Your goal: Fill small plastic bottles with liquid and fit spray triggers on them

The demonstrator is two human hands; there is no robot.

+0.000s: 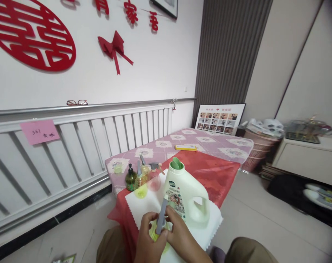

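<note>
Close in front of me stands a small spray bottle with a grey spray head [162,217] and yellowish contents. My left hand [151,233] curls its fingers round the left side of the bottle's neck. From the other side my right hand [179,228] closes on the same neck and head. The fingers cover much of the bottle. Just behind my hands is a large pale-green handled jug [195,190], its mouth uncapped with a green spout piece [176,163] in it. Left of the jug are a dark green pump bottle [130,179], two yellow spray bottles [140,180] and a pink spray bottle [154,179].
Under the bottles lie a white scalloped mat [134,202] and a red cloth [209,168] over a purple patterned tablecloth [177,137]. A yellow-edged box [185,148] sits farther back. A white radiator [100,138] runs along the left; pink baskets [260,146] stand at right.
</note>
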